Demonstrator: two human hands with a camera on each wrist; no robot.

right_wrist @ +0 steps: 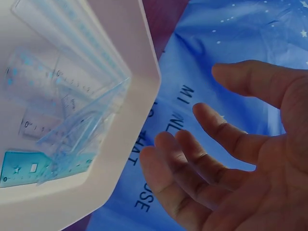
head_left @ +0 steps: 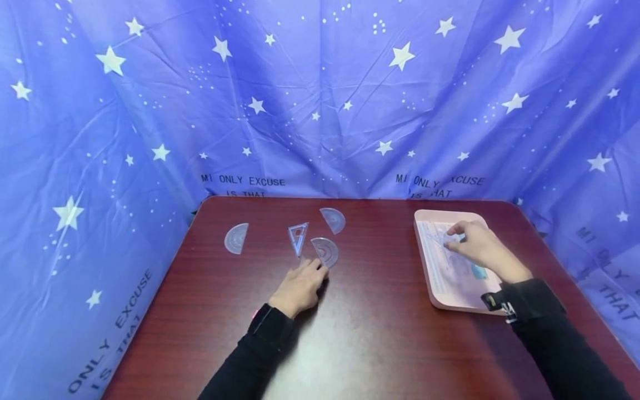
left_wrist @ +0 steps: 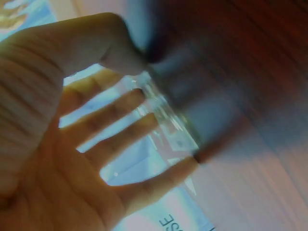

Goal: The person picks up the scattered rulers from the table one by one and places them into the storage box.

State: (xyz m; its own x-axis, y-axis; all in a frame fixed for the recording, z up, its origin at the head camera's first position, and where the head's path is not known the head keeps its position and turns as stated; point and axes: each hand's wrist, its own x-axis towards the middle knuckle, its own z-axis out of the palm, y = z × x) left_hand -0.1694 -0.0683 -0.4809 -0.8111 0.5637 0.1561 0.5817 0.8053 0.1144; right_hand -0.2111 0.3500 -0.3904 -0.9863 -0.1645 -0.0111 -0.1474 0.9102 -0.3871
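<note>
Lying on glossy table (head_left: 380,333): clear, semicircular protractors (head_left: 326,251).

Free central tabletop (head_left: 380,294), raised tray rim (head_left: 460,306)

A long, plain black fabric sleeve (head_left: 235,366) is worn on the left arm, and a matching long black fabric sleeve (head_left: 580,355) on the right. In the head view, the left wrist is circled by a broad black band (head_left: 274,328), by which a small pinkish-red patch (head_left: 255,314) is shown at ten o'clock. A similar broad black band (head_left: 537,299) is seen on the right wrist; at its nine o'clock edge a small dark block (head_left: 494,301) is fixed, with black-and-white marking (head_left: 509,312) shown at the block's four o'clock.
</note>
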